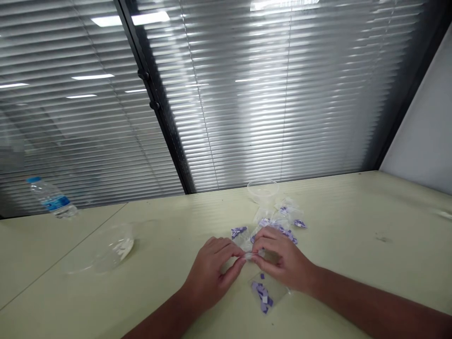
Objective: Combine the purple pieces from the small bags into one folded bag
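A flat, clear plastic bag [278,293] of angular purple-and-white pieces [261,293] lies on a smooth, pale yellow-green tabletop [176,230], just on the near side of two bare hands. Above it, the left hand [215,269] and right hand [282,259] pinch a small, pale, translucent strip [248,255] between thumbs and fingers; which bag it belongs to cannot be told. A slip of either fingertip grip on such thin film could let the strip go, and a hard, uneven tug might crease or tear it. Just beyond the fingers, a loose heap of glossy, crinkled clear bags [291,214] holds more purple bits; a forearm or knuckle brushing it could scatter the slick packets. Farther back stand a round, clear plastic dish [263,189] and, to the left, a ribbed-looking clear bottle [54,200] with a blue cap, before grey horizontal slatted blinds [247,103].
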The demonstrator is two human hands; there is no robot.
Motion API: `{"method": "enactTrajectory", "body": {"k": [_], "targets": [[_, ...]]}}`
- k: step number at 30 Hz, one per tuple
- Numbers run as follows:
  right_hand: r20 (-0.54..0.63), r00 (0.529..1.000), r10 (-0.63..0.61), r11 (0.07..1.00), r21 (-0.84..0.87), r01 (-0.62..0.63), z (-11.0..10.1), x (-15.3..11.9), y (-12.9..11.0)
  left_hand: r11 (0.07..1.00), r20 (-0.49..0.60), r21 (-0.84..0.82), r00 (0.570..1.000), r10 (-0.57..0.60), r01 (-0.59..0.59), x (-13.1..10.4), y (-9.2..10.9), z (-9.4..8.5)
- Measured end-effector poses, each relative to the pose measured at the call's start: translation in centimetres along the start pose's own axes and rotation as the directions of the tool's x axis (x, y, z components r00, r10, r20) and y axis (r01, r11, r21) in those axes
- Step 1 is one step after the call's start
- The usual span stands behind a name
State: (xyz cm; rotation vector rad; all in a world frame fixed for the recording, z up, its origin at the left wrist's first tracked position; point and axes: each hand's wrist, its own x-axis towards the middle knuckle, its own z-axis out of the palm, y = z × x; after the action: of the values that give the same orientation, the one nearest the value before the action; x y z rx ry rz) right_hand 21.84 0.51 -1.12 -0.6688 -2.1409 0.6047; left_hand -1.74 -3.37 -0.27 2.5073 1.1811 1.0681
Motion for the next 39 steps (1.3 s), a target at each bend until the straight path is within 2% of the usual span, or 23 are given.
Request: {"method": "enactTrajectory", "body": {"k": [3,9,15,18,21,24,27,33,39], "targets": [[0.016,1.0,-0.018,1.0,0.022,0.017,0.05,-0.1,-0.01,0.999,-0.002,0.016,0.999,0.041,-0.041,0.02,0.26,-0.03],[0.053,0.999,-0.008,1.0,0.024,0.007,0.23,-0.22,0.13,0.999,0.03,0.025,0.999,0.031,-0.032,-0.07,0.0,0.31],[0.083,0.997,-0.004,1.0,0.027,0.002,0.35,-0.47,0.31,1.0,0.109,0.009,0.994,0.014,-0.015,0.21,0.29,0.18],[0.089,0.996,-0.03,0.999,0.023,0.028,0.32,-0.4,0.14,0.999,0.147,0.017,0.988,0.046,-0.049,0.25,0.53,0.07],[0.103,0.994,-0.022,1.0,0.014,0.02,0.22,-0.27,-0.09,0.996,0.116,0.046,0.99,0.075,-0.081,0.1,0.42,0.12],[0.088,0.996,0.021,0.999,0.031,-0.024,0.05,-0.12,-0.21,0.998,0.054,0.047,0.998,0.044,-0.047,0.02,0.1,0.22],[0.08,0.996,0.047,0.997,0.054,-0.052,-0.05,-0.05,-0.2,1.0,0.043,0.022,0.999,0.017,-0.018,0.09,-0.04,0.17],[0.093,0.995,0.023,0.999,0.041,-0.027,0.03,-0.11,0.03,1.0,0.072,0.001,0.997,0.015,-0.015,0.11,0.3,-0.09],[0.122,0.992,-0.019,1.0,0.024,0.016,0.28,-0.24,0.17,0.994,0.154,0.08,0.986,0.068,-0.081,0.06,0.22,0.15]]}}
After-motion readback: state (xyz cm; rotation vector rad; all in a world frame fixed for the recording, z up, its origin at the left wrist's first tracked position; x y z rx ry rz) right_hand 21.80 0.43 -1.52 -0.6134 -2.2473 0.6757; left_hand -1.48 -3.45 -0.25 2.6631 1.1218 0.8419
